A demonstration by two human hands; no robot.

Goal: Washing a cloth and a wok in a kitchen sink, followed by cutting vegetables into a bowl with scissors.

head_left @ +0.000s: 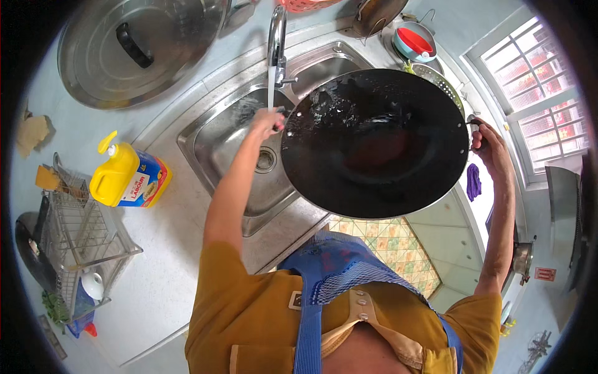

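Note:
A large black wok (373,168) is held up between my hands, over the right part of the sink and its front edge. My left hand (267,124) grips the handle at its left side, close to the running water (271,86). On the opposite rim, my right hand (489,142) is closed around the other handle. The inside of the wok looks wet, with shiny patches near the upper left. Behind my left hand, water falls from the chrome faucet (277,35) towards the steel sink basin (219,145), whose drain strainer (265,160) shows.
A yellow dish-soap pump bottle (128,180) stands left of the sink, beside a wire dish rack (77,224). A large metal lid (145,51) leans at the wall. Bowls (416,42) and a perforated colander (439,82) sit behind the wok; a purple cloth (473,182) lies to the right.

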